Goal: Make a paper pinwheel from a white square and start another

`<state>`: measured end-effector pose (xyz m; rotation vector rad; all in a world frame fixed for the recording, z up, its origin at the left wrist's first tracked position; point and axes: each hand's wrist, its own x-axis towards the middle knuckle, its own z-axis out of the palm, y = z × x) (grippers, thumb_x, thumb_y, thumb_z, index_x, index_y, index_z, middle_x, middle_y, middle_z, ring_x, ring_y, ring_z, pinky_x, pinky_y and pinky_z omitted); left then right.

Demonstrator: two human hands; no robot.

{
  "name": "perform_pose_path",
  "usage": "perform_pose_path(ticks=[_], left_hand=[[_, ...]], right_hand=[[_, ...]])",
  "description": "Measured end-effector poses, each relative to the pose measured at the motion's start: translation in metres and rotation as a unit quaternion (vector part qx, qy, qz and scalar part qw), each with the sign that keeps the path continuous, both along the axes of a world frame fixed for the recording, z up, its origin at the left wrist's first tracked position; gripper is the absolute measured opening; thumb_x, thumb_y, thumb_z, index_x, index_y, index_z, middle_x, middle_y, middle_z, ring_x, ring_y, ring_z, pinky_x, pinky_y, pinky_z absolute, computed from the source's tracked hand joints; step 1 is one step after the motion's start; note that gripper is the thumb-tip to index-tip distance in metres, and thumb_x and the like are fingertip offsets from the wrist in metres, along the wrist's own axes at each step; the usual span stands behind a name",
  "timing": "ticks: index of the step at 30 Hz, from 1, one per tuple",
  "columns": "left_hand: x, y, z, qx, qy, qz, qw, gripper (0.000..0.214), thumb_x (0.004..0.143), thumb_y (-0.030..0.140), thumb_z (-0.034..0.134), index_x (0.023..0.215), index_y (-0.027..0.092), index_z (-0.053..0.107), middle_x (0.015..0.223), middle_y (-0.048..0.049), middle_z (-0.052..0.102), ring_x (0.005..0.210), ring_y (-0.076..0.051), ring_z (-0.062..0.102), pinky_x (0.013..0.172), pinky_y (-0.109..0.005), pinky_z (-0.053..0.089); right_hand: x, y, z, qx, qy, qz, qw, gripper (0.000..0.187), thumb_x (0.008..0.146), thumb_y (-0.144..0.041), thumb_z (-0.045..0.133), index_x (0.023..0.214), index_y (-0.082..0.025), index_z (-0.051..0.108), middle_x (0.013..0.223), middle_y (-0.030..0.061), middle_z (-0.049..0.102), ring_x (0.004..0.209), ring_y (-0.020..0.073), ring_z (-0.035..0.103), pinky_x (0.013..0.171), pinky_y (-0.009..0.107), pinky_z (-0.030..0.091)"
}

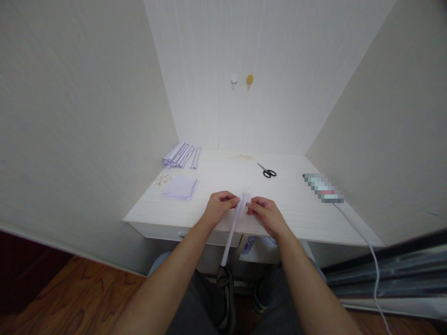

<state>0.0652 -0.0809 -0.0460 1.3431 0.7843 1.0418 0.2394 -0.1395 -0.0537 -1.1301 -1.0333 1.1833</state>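
My left hand and my right hand are both closed in a pinch on the top of a long, narrow folded strip of white paper. The strip hangs down from my fingers past the front edge of the white desk toward my lap. Both hands hover over the desk's near edge, almost touching each other.
A row of folded paper strips lies at the back left, with a stack of square paper sheets and small scraps in front. Black scissors lie mid-desk. A blurred device with a white cable sits right. Walls close in on three sides.
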Motion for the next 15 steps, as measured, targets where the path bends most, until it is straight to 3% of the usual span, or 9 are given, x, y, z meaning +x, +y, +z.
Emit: perform_pose_path(ticks=[15], left_hand=[[0.0008,0.0002,-0.0008,0.007,0.001,0.001,1.0,0.018,0.066,0.032,0.08,0.066,0.016,0.072,0.064,-0.0014,0.068,0.063,-0.014,0.059,0.066,-0.028,0.047]], right_hand=[[-0.0002,0.002,-0.0039,0.0,-0.01,-0.011,1.0,0.03,0.069,-0.046,0.084,0.065,-0.019,0.071,0.059,-0.0003,0.064,0.06,0.015,0.053,0.067,0.031,0.04]])
